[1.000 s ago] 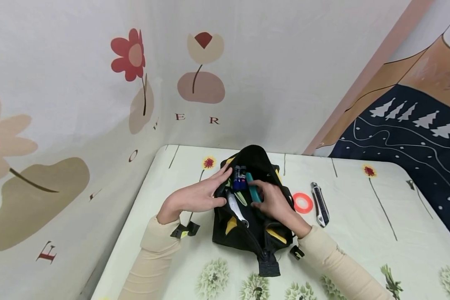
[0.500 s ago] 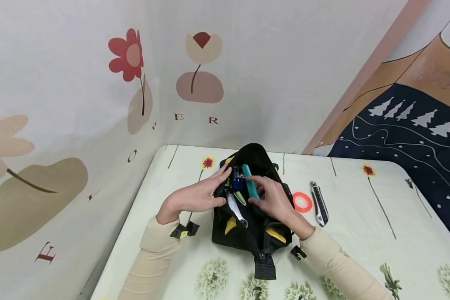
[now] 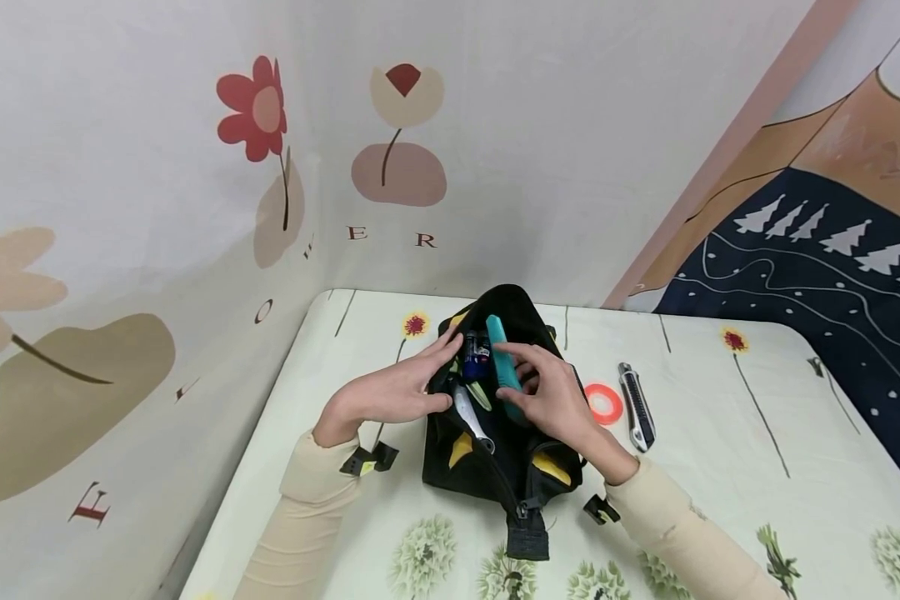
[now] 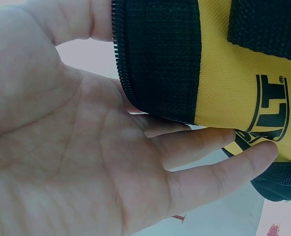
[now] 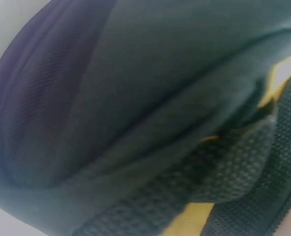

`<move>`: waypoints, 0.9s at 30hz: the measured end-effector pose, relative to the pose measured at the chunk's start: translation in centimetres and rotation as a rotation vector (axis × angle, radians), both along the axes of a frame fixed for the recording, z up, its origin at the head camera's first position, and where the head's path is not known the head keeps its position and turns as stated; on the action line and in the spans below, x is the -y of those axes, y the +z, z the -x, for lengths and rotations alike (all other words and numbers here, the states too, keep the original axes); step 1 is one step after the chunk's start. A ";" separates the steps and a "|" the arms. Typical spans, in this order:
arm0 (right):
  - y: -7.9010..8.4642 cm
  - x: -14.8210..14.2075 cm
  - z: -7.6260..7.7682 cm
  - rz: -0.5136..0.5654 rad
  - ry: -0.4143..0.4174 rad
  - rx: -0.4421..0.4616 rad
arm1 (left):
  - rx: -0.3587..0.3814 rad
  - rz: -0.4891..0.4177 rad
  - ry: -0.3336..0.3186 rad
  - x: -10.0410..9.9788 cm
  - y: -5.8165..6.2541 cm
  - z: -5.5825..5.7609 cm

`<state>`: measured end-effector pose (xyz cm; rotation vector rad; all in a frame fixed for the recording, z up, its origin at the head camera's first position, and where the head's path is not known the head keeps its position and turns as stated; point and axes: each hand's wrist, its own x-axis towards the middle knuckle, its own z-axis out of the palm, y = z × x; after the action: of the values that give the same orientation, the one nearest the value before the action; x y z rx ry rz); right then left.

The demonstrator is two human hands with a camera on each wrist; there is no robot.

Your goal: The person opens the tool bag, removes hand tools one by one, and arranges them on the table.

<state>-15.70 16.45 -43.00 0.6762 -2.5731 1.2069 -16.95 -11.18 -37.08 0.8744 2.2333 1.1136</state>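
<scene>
A black and yellow fabric tool bag (image 3: 450,467) lies unzipped on the table. My left hand (image 3: 397,387) rests on its left rim with straight, spread fingers; the left wrist view shows the bag's zipper edge (image 4: 120,59) between thumb and fingers. My right hand (image 3: 555,396) pinches a long teal object (image 3: 501,354) between thumb and fingers, its upper end sticking up inside the opening. Its kind cannot be told. Blue cylindrical items (image 3: 477,357) and a silver tool (image 3: 468,412) with a ring end sit inside. Black bag fabric (image 5: 135,98) fills the right wrist view.
Right of the bag lie an orange tape roll (image 3: 603,404) and a grey and black utility knife (image 3: 637,408). A zipper end strap (image 3: 527,537) hangs toward the front. The flower-printed table (image 3: 720,417) meets cloth-covered walls (image 3: 532,167) behind and at left.
My right hand has raised the teal object a little, and more of it shows above the fingers. My left hand has stayed at the bag's rim.
</scene>
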 end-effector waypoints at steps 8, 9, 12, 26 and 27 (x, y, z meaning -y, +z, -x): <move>1.0 -0.5 -1.0 0.097 -0.009 0.020 | 0.003 0.014 0.008 0.0 0.0 -0.1; 1.2 -0.6 -1.1 0.108 -0.008 0.022 | 0.002 0.014 0.009 0.0 0.0 -0.1; 1.7 -1.0 -1.5 0.135 0.000 0.021 | -0.003 0.013 0.009 0.0 0.0 -0.1; 2.0 -3.3 -2.5 0.202 -0.010 -0.018 | -0.004 0.016 0.003 0.0 0.0 0.0; 2.1 -3.5 -2.6 0.204 -0.015 -0.019 | -0.003 0.014 0.002 0.0 0.0 0.0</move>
<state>-13.08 19.96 -40.93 0.6196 -2.3911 1.4257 -16.90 -11.21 -37.10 0.8691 2.2419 1.0968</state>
